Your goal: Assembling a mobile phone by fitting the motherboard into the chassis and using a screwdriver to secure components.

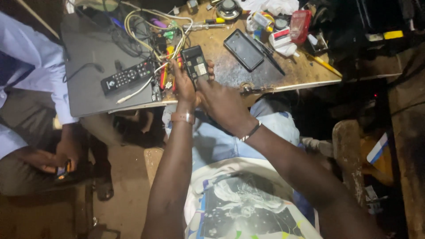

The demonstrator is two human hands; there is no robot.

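Opened phone [195, 65], its back cover off and its inner parts shown, is held just above centre of the frame, over the near edge of the worn wooden table [283, 75]; it is gripped from the left by the left hand [185, 86], whose fingers are wrapped behind it and thumb laid along its side, so that the hand is closed on the phone; the right hand [221, 102] is brought against the phone's lower edge, its fingertips pressed to the casing, though whether anything small is pinched between them cannot be told. A band is worn on the left wrist and a thin bracelet on the right. To the right of the phone, a dark tablet-like slab [243, 49] is laid flat on the table, with a black pen-shaped tool [270, 59] just beside it; a red container [300, 24] is seen toward the upper right. To the left, a tangle of wires [152, 37] is spread over a grey laptop lid [88, 84], on which a black remote control [127, 77] is rested. At the far left of the frame, another person's sleeve [31, 57] is seen.
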